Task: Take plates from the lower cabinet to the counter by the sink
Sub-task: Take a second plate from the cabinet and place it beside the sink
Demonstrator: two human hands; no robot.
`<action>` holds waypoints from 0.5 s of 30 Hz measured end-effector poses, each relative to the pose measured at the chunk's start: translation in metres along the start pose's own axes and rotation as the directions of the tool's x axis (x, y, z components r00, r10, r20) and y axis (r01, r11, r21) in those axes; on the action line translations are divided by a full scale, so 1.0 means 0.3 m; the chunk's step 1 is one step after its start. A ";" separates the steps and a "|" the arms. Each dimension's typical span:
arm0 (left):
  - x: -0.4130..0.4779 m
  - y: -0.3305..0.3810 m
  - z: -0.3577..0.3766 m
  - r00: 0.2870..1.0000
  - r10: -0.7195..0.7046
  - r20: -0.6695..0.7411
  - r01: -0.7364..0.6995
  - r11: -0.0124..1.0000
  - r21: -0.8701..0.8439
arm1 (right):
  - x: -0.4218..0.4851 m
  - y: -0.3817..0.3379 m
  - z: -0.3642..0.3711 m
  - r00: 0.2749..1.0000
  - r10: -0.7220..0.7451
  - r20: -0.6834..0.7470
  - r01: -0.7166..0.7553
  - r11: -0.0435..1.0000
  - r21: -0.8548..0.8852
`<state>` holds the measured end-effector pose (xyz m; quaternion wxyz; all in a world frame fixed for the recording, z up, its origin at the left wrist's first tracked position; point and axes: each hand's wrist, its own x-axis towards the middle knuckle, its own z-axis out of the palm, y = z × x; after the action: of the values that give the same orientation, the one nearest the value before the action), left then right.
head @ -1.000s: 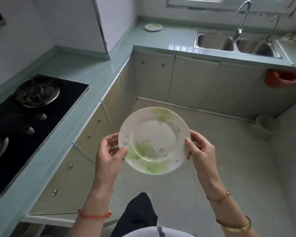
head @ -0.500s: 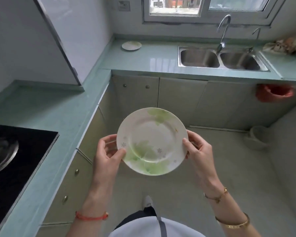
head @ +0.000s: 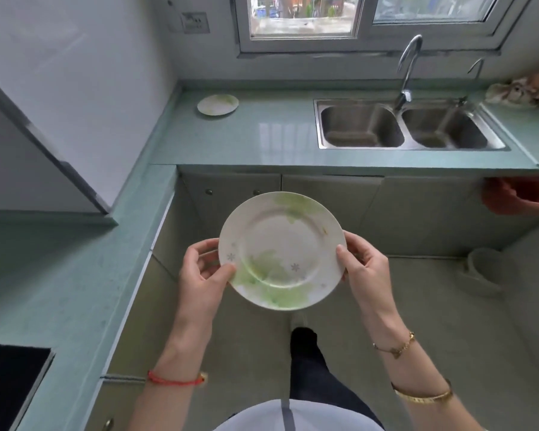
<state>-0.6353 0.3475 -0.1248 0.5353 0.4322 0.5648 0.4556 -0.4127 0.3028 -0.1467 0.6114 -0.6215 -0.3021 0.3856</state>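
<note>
Plate [head: 282, 251], green leaf print, held roughly level over the floor, clear of any surface. Left hand [head: 201, 275] grips its left rim and right hand [head: 364, 269] its right, with fingers [head: 199, 248] curled under the edge and thumbs on top. Ahead, the surface [head: 262, 141] beside the sink [head: 361, 126] carries a second plate [head: 218, 104] near the back corner; it may be a small stack, too far off to tell. Judgement: at least one delivery done, this one mid-carry and not yet set down. Whether the cabinet holds more is not shown.
</note>
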 end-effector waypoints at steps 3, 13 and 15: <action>0.182 0.038 0.080 1.000 0.008 -0.024 -0.008 1.000 -0.005 | 0.213 -0.028 0.043 1.000 -0.010 0.011 0.010 1.000 0.006; 0.741 0.168 0.347 0.989 0.056 -0.138 -0.063 0.997 -0.045 | 0.912 -0.137 0.182 0.992 -0.015 0.127 0.022 0.998 -0.053; 0.822 0.186 0.374 0.985 0.060 -0.160 -0.069 0.996 -0.054 | 1.009 -0.146 0.213 0.989 -0.004 0.147 0.015 0.997 -0.072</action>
<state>-0.5362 0.6057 -0.1236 0.4863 0.3968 0.5774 0.5222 -0.3053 0.5959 -0.1335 0.5662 -0.6119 -0.3631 0.4160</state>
